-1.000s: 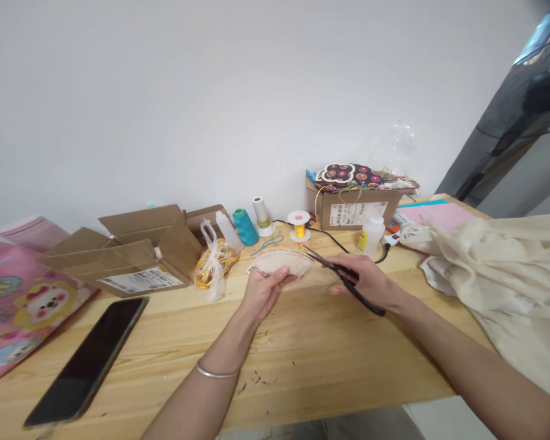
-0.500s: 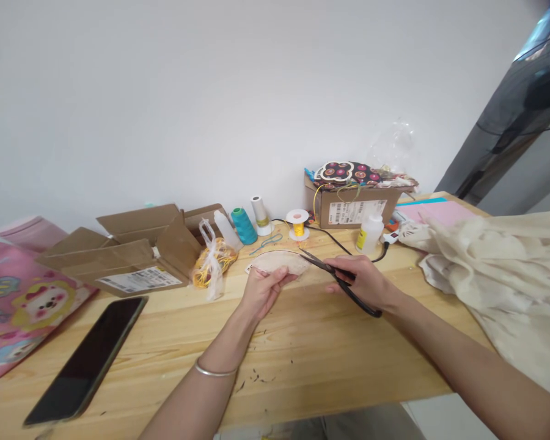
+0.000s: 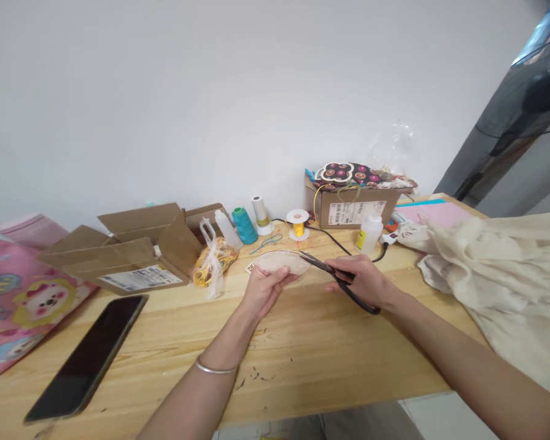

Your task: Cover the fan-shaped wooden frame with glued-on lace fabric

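Observation:
Between the thumb and fingers of my left hand (image 3: 266, 292) is a pale, curved piece of fabric (image 3: 279, 261) with a thin dark edge. A small black-and-white patterned bit shows at its left end. My right hand (image 3: 358, 280) is closed around the black handles of a pair of scissors (image 3: 319, 263). The blades point left, with their tips at the upper right edge of the fabric piece. Whether the blades are parted there is too small to tell. Dark snippets (image 3: 255, 374) lie scattered on the wooden table (image 3: 330, 354) below my hands.
Behind my hands stand a teal thread cone (image 3: 244, 226), a yellow thread spool (image 3: 297, 223) and a white bottle (image 3: 369, 234). Cardboard boxes (image 3: 119, 263) sit left and back right. A phone (image 3: 89, 357) lies at left; cream cloth (image 3: 508, 275) is heaped at right.
Both hands and the scissors hold nearly the same place. The fabric piece has shifted very slightly, and the patterned bit at its left end shows more.

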### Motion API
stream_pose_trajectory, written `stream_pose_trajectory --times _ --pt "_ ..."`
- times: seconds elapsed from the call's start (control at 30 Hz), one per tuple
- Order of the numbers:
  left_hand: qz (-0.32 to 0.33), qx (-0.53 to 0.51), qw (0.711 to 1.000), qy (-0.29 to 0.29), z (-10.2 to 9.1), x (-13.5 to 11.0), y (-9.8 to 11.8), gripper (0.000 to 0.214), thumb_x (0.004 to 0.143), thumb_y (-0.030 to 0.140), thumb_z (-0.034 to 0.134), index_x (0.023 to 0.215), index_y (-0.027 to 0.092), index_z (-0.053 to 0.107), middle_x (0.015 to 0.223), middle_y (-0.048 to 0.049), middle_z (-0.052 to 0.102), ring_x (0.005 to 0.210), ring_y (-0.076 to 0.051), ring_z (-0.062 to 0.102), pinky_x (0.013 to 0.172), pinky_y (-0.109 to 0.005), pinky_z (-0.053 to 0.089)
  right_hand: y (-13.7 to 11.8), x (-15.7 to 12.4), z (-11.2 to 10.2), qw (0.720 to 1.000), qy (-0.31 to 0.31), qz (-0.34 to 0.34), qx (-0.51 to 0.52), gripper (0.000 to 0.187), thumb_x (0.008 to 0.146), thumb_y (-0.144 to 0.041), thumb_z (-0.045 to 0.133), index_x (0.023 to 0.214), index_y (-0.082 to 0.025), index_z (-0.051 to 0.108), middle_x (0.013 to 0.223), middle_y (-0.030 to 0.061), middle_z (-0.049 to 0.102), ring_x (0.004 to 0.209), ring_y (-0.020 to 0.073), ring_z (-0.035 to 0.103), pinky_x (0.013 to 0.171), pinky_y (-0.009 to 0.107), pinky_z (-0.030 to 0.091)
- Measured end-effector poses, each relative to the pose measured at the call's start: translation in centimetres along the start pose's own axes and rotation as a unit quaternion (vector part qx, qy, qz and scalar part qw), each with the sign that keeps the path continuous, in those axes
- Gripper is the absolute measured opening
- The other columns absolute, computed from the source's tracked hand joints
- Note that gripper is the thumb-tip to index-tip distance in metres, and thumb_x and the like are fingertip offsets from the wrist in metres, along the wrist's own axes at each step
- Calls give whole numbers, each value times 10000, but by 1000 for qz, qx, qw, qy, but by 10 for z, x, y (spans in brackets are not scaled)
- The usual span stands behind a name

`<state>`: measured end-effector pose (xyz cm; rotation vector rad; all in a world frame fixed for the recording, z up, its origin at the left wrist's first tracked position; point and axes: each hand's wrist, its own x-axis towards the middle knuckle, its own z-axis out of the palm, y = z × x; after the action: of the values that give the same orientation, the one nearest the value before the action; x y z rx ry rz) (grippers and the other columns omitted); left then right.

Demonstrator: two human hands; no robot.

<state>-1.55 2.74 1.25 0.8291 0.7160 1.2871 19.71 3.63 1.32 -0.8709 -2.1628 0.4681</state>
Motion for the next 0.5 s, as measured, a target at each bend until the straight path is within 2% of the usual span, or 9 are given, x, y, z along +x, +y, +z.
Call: stream_pose_trajectory --times 0.23,0.5 --pt "-8 -8 1000 -4 -1 0 -1 180 612 117 698 786 126 651 791 -41 696 713 -149 641 675 -266 535 1 0 -1 999 1 -22 -23 329 717 -426 585 825 -119 633 487 -52 365 453 76 294 442 197 267" --pt "-18 2 1000 -13 -2 0 0 226 600 121 705 821 127 654 822 -50 695 716 -153 641 674 -268 533 8 -1 -2 995 21 -65 -68 373 722 -454 573 858 -112 637 464 -41 396 427 82 337 433 201 288"
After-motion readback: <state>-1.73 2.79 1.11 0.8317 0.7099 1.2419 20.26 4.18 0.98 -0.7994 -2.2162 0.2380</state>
